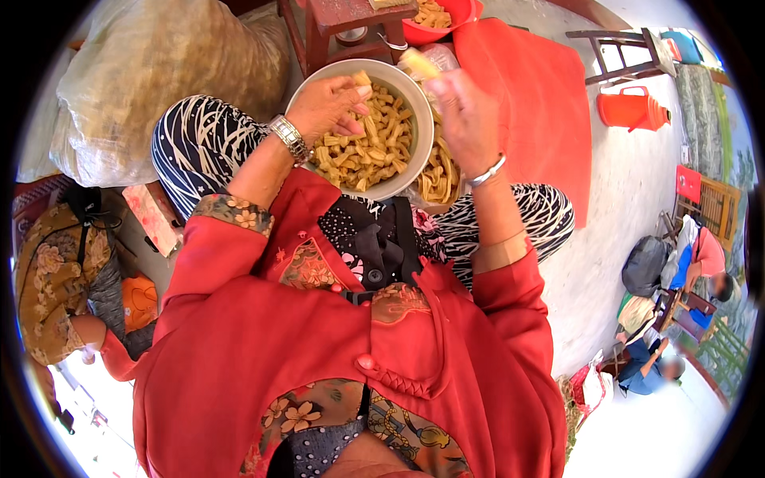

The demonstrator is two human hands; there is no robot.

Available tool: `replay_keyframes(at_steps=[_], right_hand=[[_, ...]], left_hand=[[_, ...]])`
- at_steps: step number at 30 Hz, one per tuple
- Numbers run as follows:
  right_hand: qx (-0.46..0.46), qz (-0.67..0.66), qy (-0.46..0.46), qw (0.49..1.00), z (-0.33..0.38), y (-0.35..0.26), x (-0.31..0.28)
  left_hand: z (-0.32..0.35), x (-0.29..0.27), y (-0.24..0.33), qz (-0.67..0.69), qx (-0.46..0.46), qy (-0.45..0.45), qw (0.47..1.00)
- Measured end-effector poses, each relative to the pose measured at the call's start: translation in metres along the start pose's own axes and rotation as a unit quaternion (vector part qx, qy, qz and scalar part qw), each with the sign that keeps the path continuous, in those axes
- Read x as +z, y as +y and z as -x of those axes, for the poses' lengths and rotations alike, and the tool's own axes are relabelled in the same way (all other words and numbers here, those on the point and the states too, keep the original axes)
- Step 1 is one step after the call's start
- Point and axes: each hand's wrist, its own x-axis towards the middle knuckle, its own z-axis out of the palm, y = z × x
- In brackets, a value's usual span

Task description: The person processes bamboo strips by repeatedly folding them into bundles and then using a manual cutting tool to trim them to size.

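Over a round metal basin [426, 139] of folded, yellow-brown strips [374, 147], my left hand [331, 107] reaches in from the left. A short yellowish piece [361, 78] shows at its fingertips, apparently pinched there. My right hand [464, 111] is raised past the basin's right rim. Its thumb and fingers are closed on a pale yellow strip [419, 64], which points up and left and is a little blurred. More of the same folded strips [438, 177] lie in a clear plastic bag just right of the basin, partly hidden by my right arm.
Left of the basin stands a large, full plastic sack [179, 88]. A dark red wooden stool [351, 28] and a red bowl [437, 20] with more pieces are beyond it. Red cloth [530, 103] spreads to the right, near an orange jug [633, 110]. Other people sit at far right and left.
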Motion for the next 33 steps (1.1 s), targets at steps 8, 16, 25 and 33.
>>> replay_keyframes(at_steps=[8, 16, 25, 33], right_hand=[[-0.037, -0.173, -0.177, 0.968, 0.083, -0.045, 0.064], [0.187, -0.465, -0.123, 0.856, 0.097, -0.048, 0.061], [-0.045, -0.109, 0.151, 0.981, 0.082, -0.036, 0.060], [-0.108, -0.099, 0.136, 0.980, 0.071, -0.051, 0.055]], left_hand=[[0.004, 0.025, -0.053, 0.199, -0.102, -0.258, 0.940], [0.015, 0.013, -0.062, 0.230, -0.072, -0.183, 0.953], [0.070, 0.020, -0.020, 0.072, 0.036, -0.196, 0.977], [0.088, 0.012, -0.012, 0.125, 0.019, -0.216, 0.968]])
